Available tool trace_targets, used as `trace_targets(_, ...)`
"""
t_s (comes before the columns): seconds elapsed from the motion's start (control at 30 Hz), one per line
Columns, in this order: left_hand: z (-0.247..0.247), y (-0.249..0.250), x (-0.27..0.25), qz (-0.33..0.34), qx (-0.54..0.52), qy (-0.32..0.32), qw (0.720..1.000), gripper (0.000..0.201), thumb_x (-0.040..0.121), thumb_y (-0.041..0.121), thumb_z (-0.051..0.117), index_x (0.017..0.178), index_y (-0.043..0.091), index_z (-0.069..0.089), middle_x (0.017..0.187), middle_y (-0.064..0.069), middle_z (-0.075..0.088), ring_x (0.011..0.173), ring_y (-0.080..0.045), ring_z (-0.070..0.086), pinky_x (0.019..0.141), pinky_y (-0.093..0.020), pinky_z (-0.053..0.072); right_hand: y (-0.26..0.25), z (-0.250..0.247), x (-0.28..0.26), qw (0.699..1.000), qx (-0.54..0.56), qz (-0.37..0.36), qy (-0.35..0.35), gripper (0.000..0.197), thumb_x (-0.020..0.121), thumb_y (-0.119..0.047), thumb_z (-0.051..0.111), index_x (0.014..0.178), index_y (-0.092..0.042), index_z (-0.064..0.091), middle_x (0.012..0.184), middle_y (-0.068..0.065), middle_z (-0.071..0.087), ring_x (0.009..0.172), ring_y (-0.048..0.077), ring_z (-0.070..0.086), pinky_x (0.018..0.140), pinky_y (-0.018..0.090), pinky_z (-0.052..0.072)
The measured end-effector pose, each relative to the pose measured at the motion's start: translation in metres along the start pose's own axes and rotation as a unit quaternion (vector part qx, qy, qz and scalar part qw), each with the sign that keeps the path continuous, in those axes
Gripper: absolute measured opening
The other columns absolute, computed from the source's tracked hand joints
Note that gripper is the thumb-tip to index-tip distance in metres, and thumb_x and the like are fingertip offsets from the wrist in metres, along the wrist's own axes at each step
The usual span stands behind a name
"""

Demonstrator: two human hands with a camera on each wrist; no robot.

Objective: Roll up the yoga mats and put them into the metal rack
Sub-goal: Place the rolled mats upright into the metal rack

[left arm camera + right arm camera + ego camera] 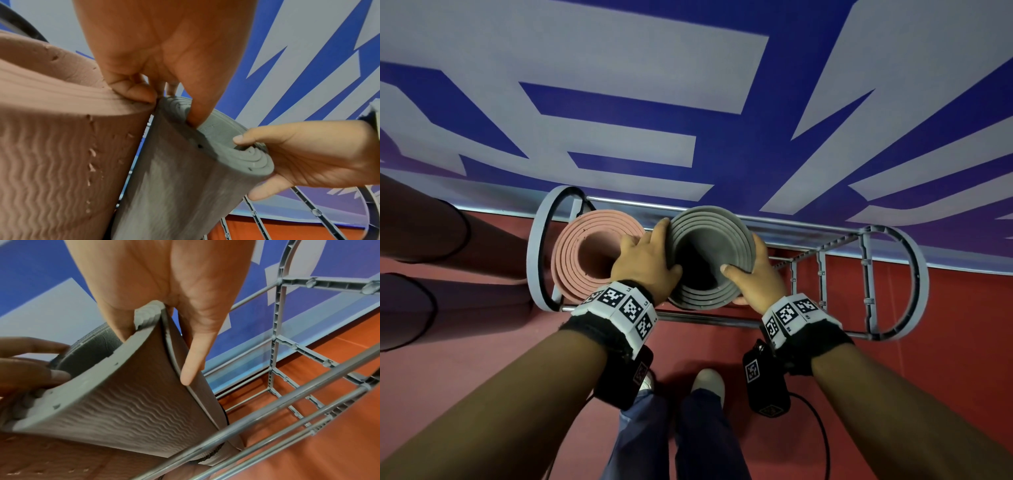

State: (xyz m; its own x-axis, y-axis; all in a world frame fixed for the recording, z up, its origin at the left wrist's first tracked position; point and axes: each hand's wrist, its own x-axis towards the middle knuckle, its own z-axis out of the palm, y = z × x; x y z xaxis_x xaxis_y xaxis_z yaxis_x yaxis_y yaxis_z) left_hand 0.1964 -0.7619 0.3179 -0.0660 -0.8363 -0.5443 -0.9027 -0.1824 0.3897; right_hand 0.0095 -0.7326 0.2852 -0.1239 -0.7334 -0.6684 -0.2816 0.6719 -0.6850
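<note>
A rolled grey yoga mat (710,226) stands upright in the metal rack (866,284), seen end-on from above. My left hand (645,262) grips its left rim, thumb inside the roll and fingers outside between it and the pink mat. My right hand (753,270) grips the right rim, thumb hooked inside, fingers down the outer wall. A rolled pink mat (585,260) stands in the rack's left end, touching the grey one. In the left wrist view the grey mat (185,186) leans beside the pink mat (51,146). The right wrist view shows the grey mat (131,410) inside the rack's bars (277,410).
The rack's right half holds nothing, only grey dividers (822,274) and chrome rods (709,320). A blue-and-white patterned wall (688,102) rises right behind it. Two dark rolled mats (414,274) lie on the red floor (945,325) at left. My shoes (709,382) stand close in front.
</note>
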Motion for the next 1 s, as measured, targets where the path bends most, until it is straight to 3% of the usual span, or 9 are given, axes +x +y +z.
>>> trace_targets(0.17,-0.002,0.006,-0.001,0.000,-0.017,-0.009,1.000,0.079,0.090,0.030,0.060,0.153,0.022,0.014,0.145,-0.005,0.045,0.138,-0.034,0.023,0.105,-0.045,0.036,-0.006,-0.001,0.000,0.995,-0.090,-0.033,0.013,0.076,0.095,-0.014,0.054,0.153,-0.035,0.011,0.095,-0.007,0.059,0.085,0.027,0.068,0.073,0.043,0.061)
trace_targets(0.3,0.000,0.009,-0.004,0.008,0.001,-0.024,1.000,0.076,0.090,0.029,0.059,0.152,0.018,0.015,0.138,-0.009,0.051,0.134,-0.035,0.025,0.105,-0.042,0.035,-0.008,-0.007,-0.002,0.989,-0.137,-0.048,0.028,0.068,0.095,-0.013,0.051,0.153,-0.029,0.018,0.097,0.005,0.067,0.084,0.028,0.068,0.066,0.034,0.056)
trace_targets(0.43,0.004,0.011,-0.007,0.012,0.023,-0.023,0.999,0.081,0.089,0.033,0.060,0.153,0.018,0.012,0.141,-0.007,0.047,0.133,-0.033,0.025,0.106,-0.042,0.035,-0.009,-0.013,0.000,0.987,-0.153,-0.050,0.013,0.071,0.097,-0.017,0.053,0.154,-0.033,0.015,0.104,0.008,0.067,0.091,0.032,0.068,0.078,0.047,0.058)
trace_targets(0.57,0.002,0.013,-0.008,0.008,0.029,-0.021,0.999,0.081,0.088,0.033,0.061,0.152,0.018,0.015,0.145,-0.007,0.042,0.133,-0.032,0.025,0.106,-0.043,0.035,-0.007,-0.013,-0.002,0.987,-0.159,-0.040,0.001,0.074,0.097,-0.020,0.054,0.153,-0.037,0.009,0.105,0.012,0.067,0.087,0.036,0.069,0.073,0.051,0.059)
trace_targets(0.67,-0.001,0.014,-0.010,0.016,0.038,-0.032,0.999,0.083,0.088,0.032,0.061,0.154,0.019,0.012,0.148,-0.005,0.038,0.135,-0.033,0.024,0.107,-0.044,0.034,-0.005,-0.017,-0.006,0.987,-0.160,-0.028,0.010,0.077,0.097,-0.018,0.054,0.154,-0.037,0.006,0.108,0.017,0.067,0.065,0.029,0.064,0.058,0.032,0.058)
trace_targets(0.73,-0.003,0.015,-0.011,0.020,0.042,-0.039,0.998,0.084,0.088,0.030,0.060,0.155,0.020,0.010,0.150,-0.004,0.037,0.136,-0.034,0.024,0.108,-0.045,0.033,-0.004,-0.018,-0.010,0.988,-0.148,-0.029,0.021,0.078,0.097,-0.016,0.054,0.155,-0.036,0.005,0.108,0.009,0.062,0.056,0.024,0.057,0.048,0.024,0.050)
trace_targets(0.8,-0.004,0.015,-0.012,0.024,0.047,-0.042,0.998,0.083,0.088,0.029,0.059,0.154,0.022,0.010,0.149,-0.006,0.038,0.135,-0.035,0.026,0.108,-0.045,0.034,-0.005,-0.016,-0.013,0.991,-0.127,-0.032,0.017,0.078,0.097,-0.015,0.055,0.154,-0.037,0.007,0.110,-0.004,0.050,0.075,0.034,0.067,0.064,0.036,0.060)
trace_targets(0.87,-0.004,0.014,-0.013,0.027,0.052,-0.042,0.997,0.082,0.088,0.028,0.059,0.154,0.024,0.011,0.147,-0.008,0.039,0.134,-0.036,0.028,0.106,-0.046,0.035,-0.004,-0.012,-0.014,0.996,-0.087,-0.024,0.011,0.079,0.095,-0.015,0.060,0.153,-0.039,0.012,0.116,-0.008,0.046,0.093,0.033,0.066,0.073,0.048,0.060)
trace_targets(1.0,0.002,0.013,-0.016,0.029,0.060,-0.017,0.998,0.077,0.091,0.030,0.061,0.152,0.027,0.015,0.146,-0.009,0.040,0.134,-0.033,0.028,0.102,-0.044,0.039,-0.002,-0.004,-0.011,0.998,-0.052,-0.020,0.024,0.078,0.088,-0.009,0.067,0.150,-0.033,0.026,0.113,-0.007,0.054,0.098,0.018,0.061,0.064,0.026,0.058)
